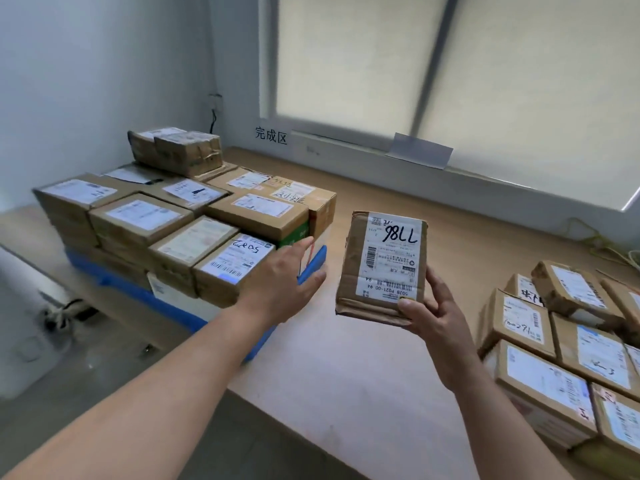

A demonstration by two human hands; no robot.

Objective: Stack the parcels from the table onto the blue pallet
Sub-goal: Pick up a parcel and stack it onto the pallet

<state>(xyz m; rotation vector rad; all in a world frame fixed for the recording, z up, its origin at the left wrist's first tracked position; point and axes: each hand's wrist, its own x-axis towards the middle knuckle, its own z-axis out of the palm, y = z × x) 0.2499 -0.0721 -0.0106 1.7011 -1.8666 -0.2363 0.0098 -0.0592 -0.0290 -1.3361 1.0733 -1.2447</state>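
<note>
Holding a creased brown parcel [381,268], white-labelled, in right hand [433,317].

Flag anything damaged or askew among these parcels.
The parcel in the right hand is creased and dented along its edges. On the blue pallet, the two top parcels at the back sit skewed to the rows beneath. On the table, one tilted parcel leans across its neighbours.

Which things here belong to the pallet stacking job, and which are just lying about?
Job: held parcel, right hand, left hand, blue pallet, stacked parcels, waiting parcels, table.
Lying about: wall sign, grey sheet, yellow cables.
</note>
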